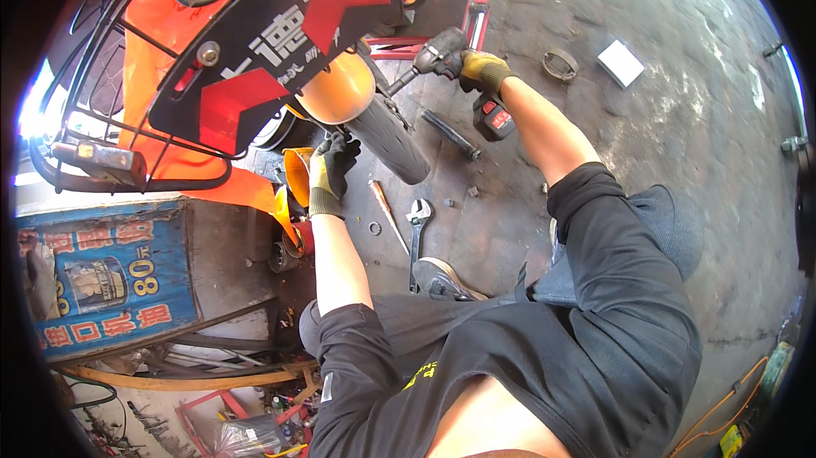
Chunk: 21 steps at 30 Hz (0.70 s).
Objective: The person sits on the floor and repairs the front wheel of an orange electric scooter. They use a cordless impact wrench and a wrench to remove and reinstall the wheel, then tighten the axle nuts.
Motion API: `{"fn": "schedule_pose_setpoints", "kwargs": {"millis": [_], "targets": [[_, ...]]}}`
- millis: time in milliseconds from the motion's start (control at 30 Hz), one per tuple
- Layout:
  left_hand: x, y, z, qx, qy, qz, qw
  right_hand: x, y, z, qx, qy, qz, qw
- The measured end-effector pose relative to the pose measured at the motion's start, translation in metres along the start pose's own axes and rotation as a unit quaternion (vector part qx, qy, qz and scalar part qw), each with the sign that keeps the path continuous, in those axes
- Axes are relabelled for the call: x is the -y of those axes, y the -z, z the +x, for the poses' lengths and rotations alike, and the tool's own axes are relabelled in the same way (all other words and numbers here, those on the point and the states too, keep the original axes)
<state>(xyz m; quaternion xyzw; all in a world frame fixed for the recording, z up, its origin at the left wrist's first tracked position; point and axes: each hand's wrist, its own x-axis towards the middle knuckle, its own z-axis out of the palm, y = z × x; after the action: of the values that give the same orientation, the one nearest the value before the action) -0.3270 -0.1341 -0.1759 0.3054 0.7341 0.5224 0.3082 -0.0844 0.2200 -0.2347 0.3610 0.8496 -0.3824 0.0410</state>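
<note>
In my right hand (486, 73), wearing a yellow and dark work glove, is a cordless impact wrench (439, 53) with a battery at its base. Its socket end points left at the side of a scooter's or motorcycle's wheel (388, 142), just under the orange fender (342, 89). On the wheel's other side, my gloved left hand (335, 165) is closed near the axle. What its fingers grip is hidden. Below the wheel, an adjustable wrench (416, 235) and a screwdriver (384, 205) lie on the floor. A black tubular part (451, 135) lies right of the wheel.
A round metal ring part (559, 66) and a white box (621, 63) lie on the floor at right. Over the wheel hangs a black plate with red arrows (272, 58). A blue sign (110, 275) and a red frame (217, 420) are at left. My shoe (442, 279) is near the wrench.
</note>
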Motion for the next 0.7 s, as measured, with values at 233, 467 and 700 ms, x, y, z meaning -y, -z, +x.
{"fn": "schedule_pose_setpoints", "kwargs": {"millis": [233, 467, 700], "targets": [[-0.003, 0.002, 0.009, -0.047, 0.122, -0.107, 0.986, -0.025, -0.004, -0.002, 0.17, 0.077, 0.481, 0.856], [0.006, 0.004, 0.013, -0.062, 0.132, -0.136, 0.98, -0.047, -0.035, 0.022, 0.209, 0.109, 0.567, 0.789], [-0.004, 0.001, 0.007, -0.072, 0.121, -0.067, 0.988, -0.042, -0.035, 0.031, 0.186, 0.038, 0.509, 0.84]]}}
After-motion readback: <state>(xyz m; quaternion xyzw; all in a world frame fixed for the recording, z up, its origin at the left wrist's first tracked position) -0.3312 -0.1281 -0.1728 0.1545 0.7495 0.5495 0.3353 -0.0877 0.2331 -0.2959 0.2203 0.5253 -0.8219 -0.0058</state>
